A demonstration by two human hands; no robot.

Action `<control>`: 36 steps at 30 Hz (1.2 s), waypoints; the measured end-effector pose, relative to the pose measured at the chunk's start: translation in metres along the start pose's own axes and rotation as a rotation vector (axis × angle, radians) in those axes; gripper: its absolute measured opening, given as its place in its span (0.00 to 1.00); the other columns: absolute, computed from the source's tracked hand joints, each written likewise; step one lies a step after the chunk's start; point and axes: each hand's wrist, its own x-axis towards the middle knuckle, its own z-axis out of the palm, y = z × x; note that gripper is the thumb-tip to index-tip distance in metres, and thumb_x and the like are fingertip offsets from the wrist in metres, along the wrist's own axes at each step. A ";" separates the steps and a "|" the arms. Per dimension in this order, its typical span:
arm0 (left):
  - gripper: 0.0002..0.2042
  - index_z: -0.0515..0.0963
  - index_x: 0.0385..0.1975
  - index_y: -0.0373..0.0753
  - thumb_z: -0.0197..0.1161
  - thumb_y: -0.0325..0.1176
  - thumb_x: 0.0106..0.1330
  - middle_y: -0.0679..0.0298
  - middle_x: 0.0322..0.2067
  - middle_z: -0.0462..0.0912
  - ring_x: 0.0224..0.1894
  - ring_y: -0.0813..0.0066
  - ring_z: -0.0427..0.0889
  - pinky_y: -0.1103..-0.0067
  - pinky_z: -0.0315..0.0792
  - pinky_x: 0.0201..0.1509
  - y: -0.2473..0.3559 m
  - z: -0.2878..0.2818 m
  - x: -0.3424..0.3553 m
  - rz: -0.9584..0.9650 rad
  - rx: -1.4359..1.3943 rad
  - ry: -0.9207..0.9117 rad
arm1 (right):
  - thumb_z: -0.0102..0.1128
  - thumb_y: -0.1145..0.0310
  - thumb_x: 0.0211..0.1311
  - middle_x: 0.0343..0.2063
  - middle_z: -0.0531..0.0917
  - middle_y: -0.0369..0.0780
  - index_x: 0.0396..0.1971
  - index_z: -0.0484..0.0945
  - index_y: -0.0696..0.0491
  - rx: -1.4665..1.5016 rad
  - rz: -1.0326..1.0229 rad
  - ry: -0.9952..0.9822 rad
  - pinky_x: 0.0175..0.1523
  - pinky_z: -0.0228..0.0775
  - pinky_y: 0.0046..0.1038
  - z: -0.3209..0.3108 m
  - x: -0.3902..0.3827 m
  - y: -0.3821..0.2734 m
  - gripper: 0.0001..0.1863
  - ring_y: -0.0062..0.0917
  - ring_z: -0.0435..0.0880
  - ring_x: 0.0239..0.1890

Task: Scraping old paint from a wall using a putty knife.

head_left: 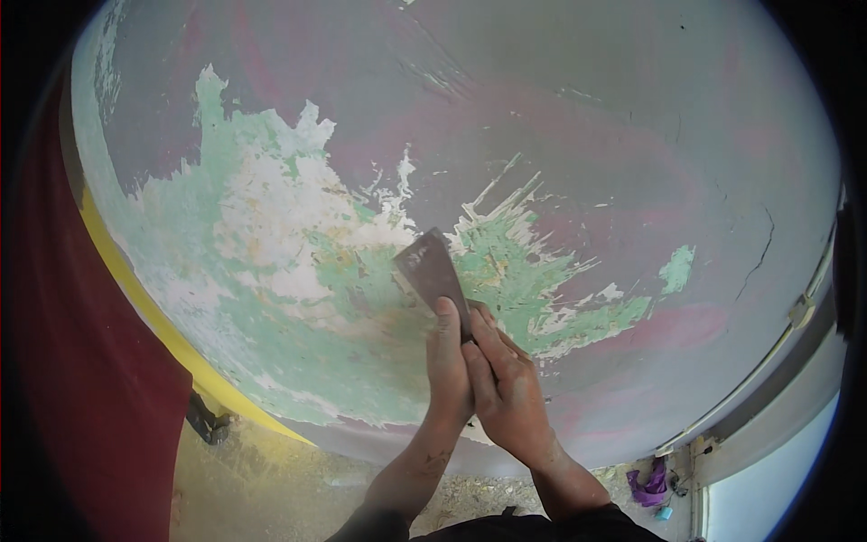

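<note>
One scraper, a flat metal blade flaring toward its far edge, is up at the wall (578, 108); I can't tell whether that edge touches. Two hands have the scraper (432, 266): the left hand (449, 366) grips it, thumb along the blade, and the right hand (511, 384) closes in against it from the right. Around the scraper, smooth grey-mauve paint gives way to ragged, flaky green and white patches. Right of it runs one thin crack (763, 244); far left hangs one dark red sheet (99, 406). Below spreads a dusty, speckled floor (244, 474), a crumpled purple cloth (648, 488) lying lower right.
</note>
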 end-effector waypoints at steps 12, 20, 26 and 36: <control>0.26 0.74 0.31 0.35 0.40 0.53 0.74 0.68 0.25 0.73 0.27 0.82 0.72 0.84 0.66 0.31 0.001 0.027 0.002 -0.019 0.079 0.042 | 0.47 0.76 0.66 0.54 0.72 0.60 0.56 0.66 0.68 0.019 0.062 -0.004 0.63 0.62 0.35 -0.022 0.004 -0.008 0.20 0.48 0.69 0.61; 0.22 0.75 0.41 0.33 0.44 0.48 0.75 0.64 0.32 0.76 0.27 0.81 0.73 0.84 0.69 0.32 0.035 -0.001 0.022 0.226 0.150 0.166 | 0.48 0.76 0.65 0.53 0.74 0.57 0.57 0.67 0.63 0.117 -0.031 -0.006 0.59 0.65 0.35 0.023 0.034 -0.009 0.20 0.50 0.72 0.57; 0.28 0.73 0.30 0.35 0.38 0.55 0.73 0.64 0.24 0.74 0.24 0.75 0.74 0.81 0.69 0.30 -0.014 -0.034 0.003 0.121 0.090 0.172 | 0.50 0.75 0.63 0.52 0.74 0.58 0.56 0.68 0.63 0.049 -0.021 -0.042 0.56 0.68 0.38 0.020 -0.006 0.017 0.20 0.52 0.74 0.54; 0.26 0.70 0.35 0.37 0.33 0.56 0.74 0.64 0.30 0.75 0.32 0.76 0.76 0.81 0.71 0.39 -0.090 -0.024 -0.041 -0.223 0.198 0.002 | 0.52 0.73 0.63 0.53 0.75 0.55 0.58 0.68 0.59 0.179 0.240 -0.134 0.58 0.67 0.35 -0.050 -0.071 0.062 0.22 0.47 0.73 0.57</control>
